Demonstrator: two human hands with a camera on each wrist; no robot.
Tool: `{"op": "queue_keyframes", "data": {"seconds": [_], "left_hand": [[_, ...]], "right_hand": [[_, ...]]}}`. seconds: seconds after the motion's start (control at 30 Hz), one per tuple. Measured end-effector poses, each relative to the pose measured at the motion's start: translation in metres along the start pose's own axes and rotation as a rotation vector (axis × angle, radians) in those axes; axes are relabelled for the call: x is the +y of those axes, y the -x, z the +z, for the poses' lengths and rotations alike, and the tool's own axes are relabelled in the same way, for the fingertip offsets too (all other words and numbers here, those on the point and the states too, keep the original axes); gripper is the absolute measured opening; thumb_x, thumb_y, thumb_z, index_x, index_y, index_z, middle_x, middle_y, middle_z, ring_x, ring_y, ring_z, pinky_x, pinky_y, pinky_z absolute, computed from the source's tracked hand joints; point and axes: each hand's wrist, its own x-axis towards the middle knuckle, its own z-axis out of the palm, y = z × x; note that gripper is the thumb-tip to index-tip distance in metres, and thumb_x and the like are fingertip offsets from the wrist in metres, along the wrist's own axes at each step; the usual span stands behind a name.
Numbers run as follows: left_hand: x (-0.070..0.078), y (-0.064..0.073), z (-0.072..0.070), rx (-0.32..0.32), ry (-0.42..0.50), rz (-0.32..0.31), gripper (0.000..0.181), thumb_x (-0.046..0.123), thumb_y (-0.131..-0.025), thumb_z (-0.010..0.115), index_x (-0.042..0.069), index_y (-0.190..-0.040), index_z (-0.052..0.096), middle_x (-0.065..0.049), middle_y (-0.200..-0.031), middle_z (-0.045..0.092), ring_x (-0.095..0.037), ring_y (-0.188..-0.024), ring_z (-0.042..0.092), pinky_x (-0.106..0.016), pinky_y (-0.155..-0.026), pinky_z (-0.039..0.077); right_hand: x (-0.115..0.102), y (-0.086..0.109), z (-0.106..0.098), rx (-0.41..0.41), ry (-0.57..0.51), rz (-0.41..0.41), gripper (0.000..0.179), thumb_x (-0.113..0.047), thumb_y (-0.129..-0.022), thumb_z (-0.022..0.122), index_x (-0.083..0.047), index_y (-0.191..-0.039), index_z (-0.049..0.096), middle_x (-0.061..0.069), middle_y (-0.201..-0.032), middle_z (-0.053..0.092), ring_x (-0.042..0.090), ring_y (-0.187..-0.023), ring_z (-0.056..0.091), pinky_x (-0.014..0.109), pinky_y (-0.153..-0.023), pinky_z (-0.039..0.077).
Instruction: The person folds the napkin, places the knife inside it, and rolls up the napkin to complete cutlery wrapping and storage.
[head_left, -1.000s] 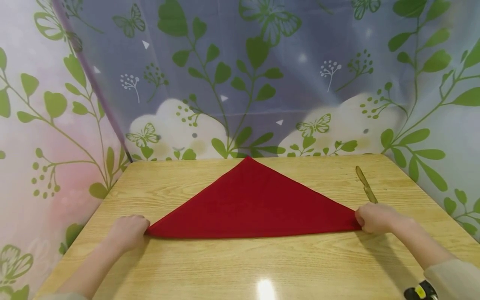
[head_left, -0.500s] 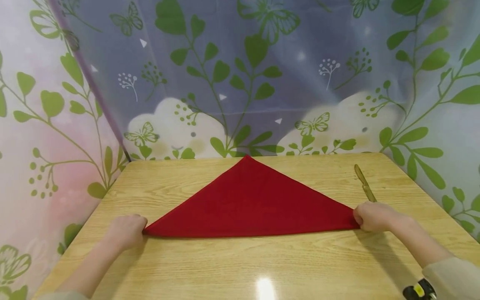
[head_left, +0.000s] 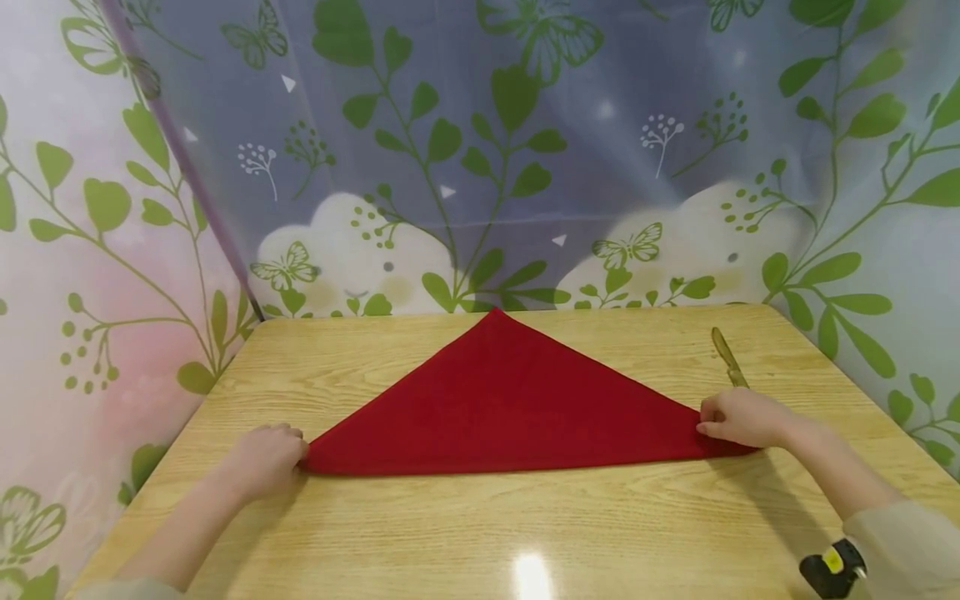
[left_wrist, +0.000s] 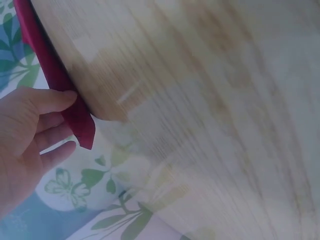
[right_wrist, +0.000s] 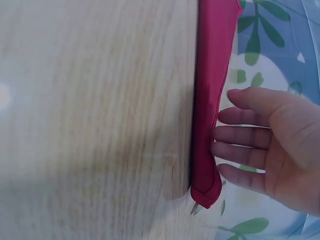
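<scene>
A red cloth (head_left: 495,400), folded into a triangle, lies on the wooden table with its point toward the back wall. At its left corner is my left hand (head_left: 266,458). In the left wrist view, the thumb lies over the cloth (left_wrist: 80,117) near its tip, with the fingers on the other side, pinching it. My right hand (head_left: 750,417) is over the right end of the cloth. The right wrist view has its fingers (right_wrist: 245,135) extended and spread along the edge of the cloth (right_wrist: 207,100), and the corner sticks out past them.
Beyond my right hand, a thin yellowish-brown strip (head_left: 723,350), possibly a knife-shaped object, lies on the table (head_left: 420,533). Curtains (head_left: 600,167) printed with leaves and butterflies stand close behind the table and on both sides.
My right hand has let go of the right corner and shifted slightly up, baring the cloth's tip. The left hand has moved a little to the right with its corner.
</scene>
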Motion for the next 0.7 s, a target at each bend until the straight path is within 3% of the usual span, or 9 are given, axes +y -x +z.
{"op": "queue_keyframes", "data": {"seconds": [0.27, 0.33, 0.47, 0.57, 0.7], "left_hand": [[-0.002, -0.001, 0.001, -0.018, 0.067, -0.022, 0.019, 0.006, -0.062, 0.068, 0.016, -0.058, 0.052, 0.004, -0.062, 0.047, -0.021, -0.055, 0.052, -0.038, -0.051, 0.043], [-0.002, -0.001, 0.002, -0.027, 0.079, -0.018, 0.020, 0.007, -0.062, 0.069, 0.016, -0.059, 0.051, 0.005, -0.062, 0.046, -0.019, -0.053, 0.050, -0.037, -0.050, 0.042], [0.001, -0.001, 0.005, -0.056, 0.099, -0.013, 0.019, 0.010, -0.064, 0.069, 0.016, -0.063, 0.051, 0.007, -0.063, 0.044, -0.016, -0.053, 0.048, -0.036, -0.051, 0.042], [0.005, -0.002, 0.007, -0.031, 0.089, 0.012, 0.019, 0.009, -0.065, 0.068, 0.016, -0.064, 0.051, 0.008, -0.064, 0.044, -0.017, -0.053, 0.049, -0.036, -0.052, 0.042], [0.009, -0.005, 0.007, 0.019, 0.072, 0.052, 0.020, 0.006, -0.066, 0.066, 0.017, -0.064, 0.049, 0.008, -0.063, 0.045, -0.018, -0.054, 0.051, -0.035, -0.053, 0.043]], "right_hand": [[0.022, -0.016, -0.017, 0.184, 0.070, 0.096, 0.010, -0.007, -0.085, 0.056, -0.001, -0.079, 0.061, 0.003, -0.072, 0.061, 0.020, -0.063, 0.057, 0.040, -0.059, 0.047], [0.026, -0.020, -0.022, 0.197, 0.057, 0.135, 0.012, -0.005, -0.085, 0.053, 0.001, -0.078, 0.060, 0.004, -0.071, 0.060, 0.020, -0.062, 0.055, 0.039, -0.057, 0.045], [0.030, -0.025, -0.028, 0.189, 0.034, 0.223, 0.020, -0.006, -0.084, 0.046, -0.007, -0.064, 0.049, -0.003, -0.058, 0.042, 0.013, -0.053, 0.037, 0.031, -0.049, 0.031], [0.032, -0.026, -0.030, 0.185, 0.041, 0.269, 0.024, -0.010, -0.084, 0.045, -0.013, -0.061, 0.040, -0.004, -0.055, 0.032, 0.013, -0.052, 0.029, 0.029, -0.049, 0.024], [0.036, -0.028, -0.032, 0.177, 0.046, 0.331, 0.024, -0.012, -0.083, 0.047, -0.014, -0.060, 0.041, -0.003, -0.056, 0.035, 0.014, -0.053, 0.032, 0.029, -0.049, 0.025]]}}
